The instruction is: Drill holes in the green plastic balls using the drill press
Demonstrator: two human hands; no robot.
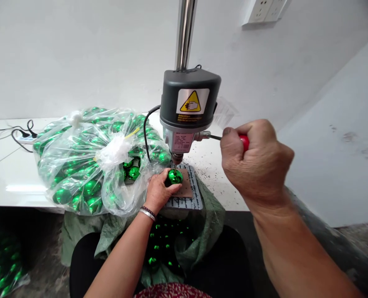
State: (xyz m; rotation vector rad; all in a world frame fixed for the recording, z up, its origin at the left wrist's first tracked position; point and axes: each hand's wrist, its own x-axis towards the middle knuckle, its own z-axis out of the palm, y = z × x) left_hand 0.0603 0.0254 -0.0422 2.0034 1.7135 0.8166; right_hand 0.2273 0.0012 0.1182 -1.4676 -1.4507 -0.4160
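Note:
My left hand (161, 189) grips a shiny green ball (175, 176) from its left and near sides. The ball rests on a brown board (186, 186) over the base plate of a small drill press (190, 101). Directly above, the drill bit (175, 167) meets the top of the ball; whether it has gone in, I cannot tell. Raised at the right, my right hand (258, 159) is closed around the red knob (244, 143) of the press's feed lever, its thumb along the thin rod.
Clear plastic bags of green balls (78, 165) lie left of the press. Below the table edge, a green woven sack (210, 215) holds more balls. Dark shavings (215, 178) litter the tabletop on the right. A power strip (30, 138) with plugs sits far left.

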